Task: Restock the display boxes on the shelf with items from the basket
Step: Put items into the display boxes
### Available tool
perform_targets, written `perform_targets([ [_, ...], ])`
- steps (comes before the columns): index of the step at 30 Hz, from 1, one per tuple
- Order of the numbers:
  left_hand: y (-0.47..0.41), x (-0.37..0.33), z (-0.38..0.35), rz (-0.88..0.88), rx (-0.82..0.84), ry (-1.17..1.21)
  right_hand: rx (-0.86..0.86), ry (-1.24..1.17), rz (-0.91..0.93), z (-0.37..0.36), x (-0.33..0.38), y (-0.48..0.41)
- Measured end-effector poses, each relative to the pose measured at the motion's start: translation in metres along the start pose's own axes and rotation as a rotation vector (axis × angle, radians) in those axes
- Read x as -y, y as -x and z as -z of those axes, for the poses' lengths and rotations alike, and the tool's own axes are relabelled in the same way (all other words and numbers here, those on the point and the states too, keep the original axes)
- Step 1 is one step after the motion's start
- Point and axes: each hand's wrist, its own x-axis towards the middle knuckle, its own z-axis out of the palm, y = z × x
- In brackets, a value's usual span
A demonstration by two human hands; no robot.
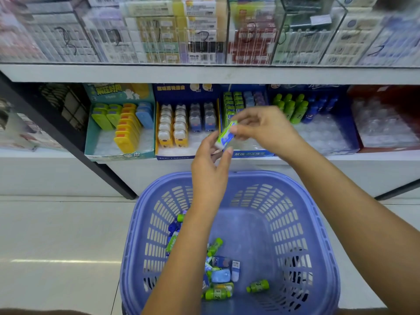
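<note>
A small green, blue and white wrapped eraser pack (pixel 226 135) is held in the air in front of the lower shelf, above the far rim of a violet-blue slotted plastic basket (pixel 261 175) that stands on the pale floor. The right hand (pixel 266 126) pinches the pack's upper end between curled fingers and thumb, and the left hand (pixel 210 169) comes up from below with its fingertips closed on the lower end. In the bottom of the basket lie loose small items: green bottle-shaped pieces (pixel 258 286), a flat light-blue piece (pixel 221 275), a white-and-blue boxed piece (pixel 235 270) and more wrapped packs, mostly gathered at the left and middle. On the shelf, a teal cardboard display box (pixel 90 135) holds rows of flat yellow, green and blue pieces. Just beside it, a blue-and-yellow box (pixel 172 157) holds rows of bear-shaped pieces (pixel 180 133), white-and-yellow at the left and grey-and-blue at the right. Behind the hands, a blue box (pixel 250 154) holds upright rows of green packs (pixel 229 105), with blue and purple ones to their right. The next blue box (pixel 352 137) has green and blue bottles (pixel 293 108) at the back of a clear moulded tray. A red box (pixel 386 149) sits at the far right. Clear cases (pixel 250 30) of blurred packets line the upper shelf.
</note>
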Motion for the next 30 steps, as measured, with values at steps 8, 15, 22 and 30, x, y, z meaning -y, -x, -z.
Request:
perform_targets([
  [8, 0.013, 0.016, -0.018, -0.216, 0.42, -0.734, -0.302, 0.479, 0.18, 0.026, -0.034, -0.036],
  [15, 0.006, 0.017, -0.014, -0.245, 0.422, -0.78, -0.297, 0.51, 0.22, 0.022, -0.039, -0.046],
  [22, 0.005, 0.02, -0.013, -0.258, 0.434, -0.75, -0.197, 0.698, 0.231, 0.021, -0.032, -0.05],
  [30, 0.001, 0.024, -0.001, -0.24, 0.466, -0.589, -0.111, 0.869, 0.136, 0.015, -0.021, -0.047],
])
